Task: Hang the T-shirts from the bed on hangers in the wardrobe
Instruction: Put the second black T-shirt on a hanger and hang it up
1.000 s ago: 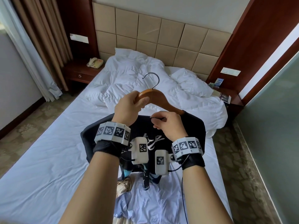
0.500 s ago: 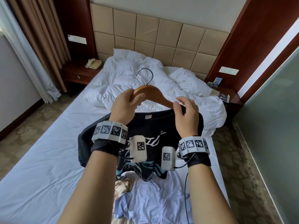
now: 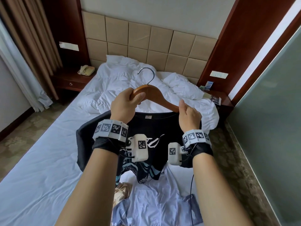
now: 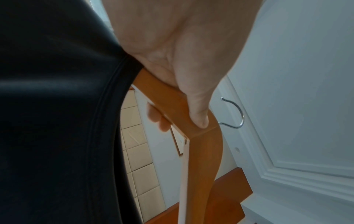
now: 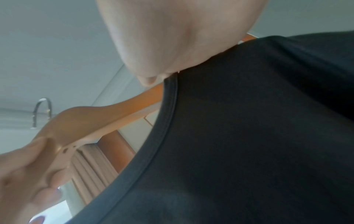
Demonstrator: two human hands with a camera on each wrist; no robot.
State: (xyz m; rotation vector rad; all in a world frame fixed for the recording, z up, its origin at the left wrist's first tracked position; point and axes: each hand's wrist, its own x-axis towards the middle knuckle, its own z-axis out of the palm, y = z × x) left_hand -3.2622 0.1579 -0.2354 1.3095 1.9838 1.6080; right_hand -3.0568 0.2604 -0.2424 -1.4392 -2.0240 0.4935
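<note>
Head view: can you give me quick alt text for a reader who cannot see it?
Two hands hold a wooden hanger above a bed: the left hand grips its middle, the right hand holds the black T-shirt at its right arm. More clothes lie below.

- The hanger is held above the bed, its hook pointing up toward the headboard
- The left hand holds the hanger's left arm; the right hand is at its right arm
- The T-shirt hangs below the hanger, between the two wrists, its collar just beneath both hands
- More garments lie on the bed beneath the T-shirt, nearest the person
- The duvet and a pillow lie at the head of the bed
- A telephone sits on the nightstand left of the bed; curtains hang further left
</note>
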